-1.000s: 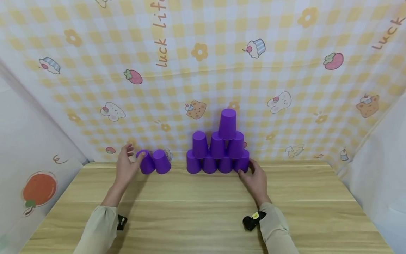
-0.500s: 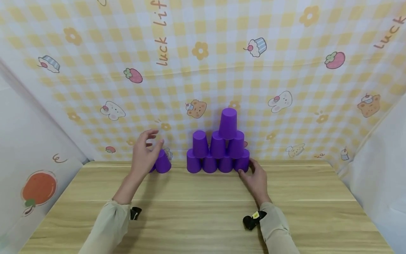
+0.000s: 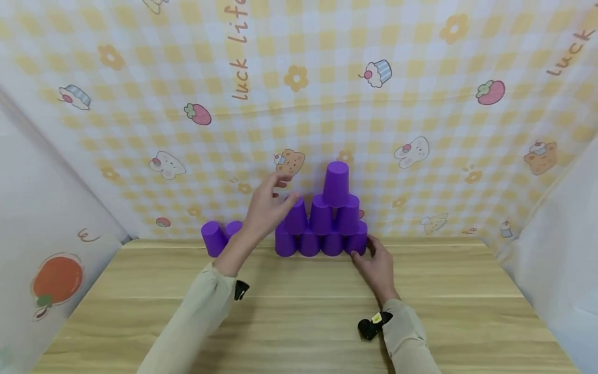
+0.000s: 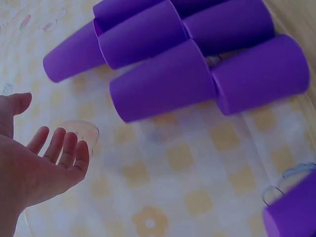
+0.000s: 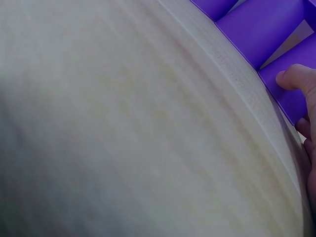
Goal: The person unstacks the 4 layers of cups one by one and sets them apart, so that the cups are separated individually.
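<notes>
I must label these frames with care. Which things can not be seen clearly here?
- Head view: the left hand covers part of the second loose cup and the pyramid's left edge.
- Head view: contact of the left hand with the pyramid is unclear.
- Right wrist view: the right hand is cut off by the edge; the table is blurred.

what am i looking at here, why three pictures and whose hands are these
These are one person's bare hands, filmed by three cameras at the same moment. The large picture comes from a camera on the head, looking down at a wooden table. The other two come from cameras on each wrist. On the table stands a pyramid of purple cups, upside down, with two loose purple cups to its left. The left hand is open and empty, raised beside the pyramid's left side. The right hand touches the bottom right cup, thumb pressed against it.
</notes>
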The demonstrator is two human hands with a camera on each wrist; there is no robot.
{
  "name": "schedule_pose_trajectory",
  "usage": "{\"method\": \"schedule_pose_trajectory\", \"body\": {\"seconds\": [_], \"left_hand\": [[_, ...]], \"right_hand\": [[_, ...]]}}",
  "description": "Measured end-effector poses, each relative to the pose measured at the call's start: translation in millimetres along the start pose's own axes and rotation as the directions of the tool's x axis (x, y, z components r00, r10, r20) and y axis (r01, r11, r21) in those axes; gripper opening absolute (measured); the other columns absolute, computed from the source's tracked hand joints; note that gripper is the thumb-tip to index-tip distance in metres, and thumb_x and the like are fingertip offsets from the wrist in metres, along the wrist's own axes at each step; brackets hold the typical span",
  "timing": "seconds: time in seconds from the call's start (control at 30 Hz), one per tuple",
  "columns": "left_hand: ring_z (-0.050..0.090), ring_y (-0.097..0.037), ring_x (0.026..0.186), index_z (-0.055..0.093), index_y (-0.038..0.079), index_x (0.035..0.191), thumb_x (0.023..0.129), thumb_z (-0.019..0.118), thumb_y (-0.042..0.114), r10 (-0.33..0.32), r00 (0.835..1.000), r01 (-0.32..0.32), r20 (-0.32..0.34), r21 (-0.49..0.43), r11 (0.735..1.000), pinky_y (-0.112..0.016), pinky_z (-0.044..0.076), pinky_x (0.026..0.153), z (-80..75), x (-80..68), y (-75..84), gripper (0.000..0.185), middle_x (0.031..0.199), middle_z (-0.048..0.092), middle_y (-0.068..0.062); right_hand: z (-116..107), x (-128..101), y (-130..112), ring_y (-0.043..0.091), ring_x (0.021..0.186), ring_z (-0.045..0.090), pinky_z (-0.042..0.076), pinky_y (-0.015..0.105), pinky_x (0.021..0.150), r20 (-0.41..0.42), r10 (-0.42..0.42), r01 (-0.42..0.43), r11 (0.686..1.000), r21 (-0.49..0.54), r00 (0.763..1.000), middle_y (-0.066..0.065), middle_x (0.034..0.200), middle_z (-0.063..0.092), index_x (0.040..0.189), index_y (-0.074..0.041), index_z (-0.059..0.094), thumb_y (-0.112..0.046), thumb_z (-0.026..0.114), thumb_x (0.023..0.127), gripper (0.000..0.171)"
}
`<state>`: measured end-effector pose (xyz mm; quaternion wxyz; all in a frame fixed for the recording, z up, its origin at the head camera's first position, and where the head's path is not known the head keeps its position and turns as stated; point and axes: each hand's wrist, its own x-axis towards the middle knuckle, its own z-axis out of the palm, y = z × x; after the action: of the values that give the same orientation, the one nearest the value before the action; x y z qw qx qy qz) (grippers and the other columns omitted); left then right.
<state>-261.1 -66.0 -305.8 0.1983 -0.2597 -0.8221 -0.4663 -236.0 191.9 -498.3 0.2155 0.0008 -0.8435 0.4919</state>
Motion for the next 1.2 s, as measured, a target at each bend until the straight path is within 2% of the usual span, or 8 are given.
{"method": "schedule_pose_trajectory", "body": {"seconds": [0.13,0.27,0.43,0.57,0.7,0.8,1.0,1.2], "left_hand": [[0.046,-0.023,0.101,0.041,0.006,0.12,0.078,0.061,0.035,-0.004,0.996,0.002,0.092,0.023,1.0,-0.036,0.043,0.08,16.8,17.5,8.4,0.055,0.115,0.048,-0.009],[0.044,-0.021,0.105,0.036,0.008,0.124,0.075,0.061,0.041,-0.055,0.986,0.046,0.157,0.059,0.997,-0.032,0.041,0.083,29.3,30.7,16.5,0.064,0.118,0.045,-0.008],[0.044,-0.02,0.106,0.034,0.008,0.125,0.074,0.063,0.038,-0.084,0.978,0.067,0.192,0.092,0.993,-0.028,0.039,0.085,41.9,43.8,24.5,0.066,0.117,0.046,-0.008],[0.049,-0.018,0.096,0.038,0.006,0.116,0.074,0.066,0.029,-0.059,0.979,0.045,0.196,0.076,0.996,-0.024,0.042,0.079,47.4,49.0,26.0,0.056,0.106,0.05,-0.008],[0.05,-0.016,0.09,0.038,0.008,0.109,0.073,0.067,0.024,-0.047,0.979,0.041,0.201,0.035,0.999,-0.023,0.043,0.074,46.5,50.6,26.4,0.049,0.1,0.05,-0.006],[0.049,-0.016,0.091,0.038,0.009,0.109,0.074,0.067,0.023,-0.041,0.98,0.042,0.195,0.001,0.999,-0.027,0.044,0.075,41.9,50.1,27.8,0.048,0.1,0.048,-0.005],[0.048,-0.017,0.092,0.039,0.009,0.111,0.074,0.067,0.025,0.011,0.985,-0.007,0.171,-0.025,1.0,-0.032,0.045,0.077,27.5,47.6,28.9,0.049,0.102,0.047,-0.004],[0.049,-0.013,0.087,0.038,0.011,0.114,0.073,0.066,0.028,-0.011,0.99,0.014,0.143,-0.025,1.0,-0.028,0.046,0.072,13.7,47.0,27.7,0.052,0.101,0.047,-0.001]], "right_hand": [[3,-2,-1,0.021,0.106,0.048,0.038,0.03,0.09,-0.002,0.02,-0.02,1.0,0.001,1.0,0.009,0.112,0.054,0.119,-0.007,0.047,-0.018,0.071,0.069,0.057],[7,-5,-3,0.021,0.105,0.049,0.039,0.03,0.089,0.001,0.033,-0.033,0.999,0.005,0.999,0.008,0.112,0.054,0.119,-0.008,0.047,-0.019,0.072,0.068,0.057],[11,-6,-5,0.019,0.105,0.048,0.039,0.029,0.089,0.014,0.021,-0.021,1.0,0.019,1.0,0.007,0.112,0.054,0.118,-0.01,0.047,-0.02,0.071,0.07,0.055],[10,-5,-5,0.02,0.105,0.049,0.039,0.03,0.089,0.012,0.014,-0.015,1.0,0.017,1.0,0.007,0.111,0.054,0.118,-0.009,0.048,-0.019,0.071,0.069,0.055],[8,-4,-6,0.021,0.104,0.049,0.039,0.03,0.089,0.003,0.021,-0.021,1.0,0.013,1.0,0.008,0.111,0.055,0.118,-0.009,0.048,-0.019,0.071,0.069,0.055],[7,-3,-5,0.02,0.104,0.049,0.039,0.03,0.089,0.005,0.025,-0.025,1.0,0.017,1.0,0.008,0.111,0.054,0.118,-0.01,0.048,-0.019,0.071,0.069,0.055],[3,-3,-4,0.02,0.104,0.049,0.039,0.03,0.089,-0.005,0.026,-0.026,1.0,0.002,1.0,0.008,0.111,0.055,0.117,-0.009,0.049,-0.018,0.072,0.068,0.055],[0,-1,-3,0.02,0.104,0.05,0.039,0.029,0.089,-0.008,0.006,-0.006,1.0,-0.009,1.0,0.008,0.111,0.055,0.117,-0.008,0.049,-0.018,0.072,0.069,0.055]]}}
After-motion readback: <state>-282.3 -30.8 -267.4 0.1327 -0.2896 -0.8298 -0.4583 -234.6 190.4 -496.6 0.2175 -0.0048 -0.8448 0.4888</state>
